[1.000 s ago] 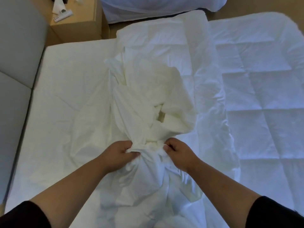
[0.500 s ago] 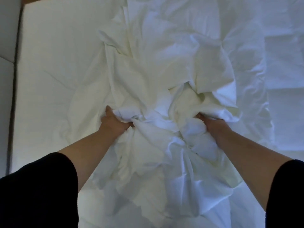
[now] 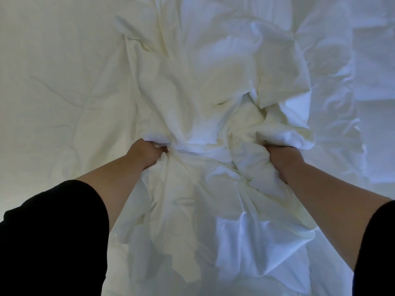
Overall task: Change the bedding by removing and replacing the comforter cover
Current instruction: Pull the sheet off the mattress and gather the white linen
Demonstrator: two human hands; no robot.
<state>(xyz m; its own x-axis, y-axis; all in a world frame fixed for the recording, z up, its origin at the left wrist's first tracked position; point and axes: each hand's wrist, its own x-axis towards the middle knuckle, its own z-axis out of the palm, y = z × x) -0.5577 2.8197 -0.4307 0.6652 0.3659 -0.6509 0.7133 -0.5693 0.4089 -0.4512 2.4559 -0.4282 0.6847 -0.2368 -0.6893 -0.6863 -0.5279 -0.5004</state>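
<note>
Both hands, left hand and right hand, grip bunches of the crumpled white cotton comforter cover lying mid-bed on the white sheet. I think it is better to pull evenly outward, so the opening spreads without twisting.

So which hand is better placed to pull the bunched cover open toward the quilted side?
Probably the right hand: it grips the crumpled white fabric cover nearest the quilted white comforter. The left hand grips the far side.
</note>
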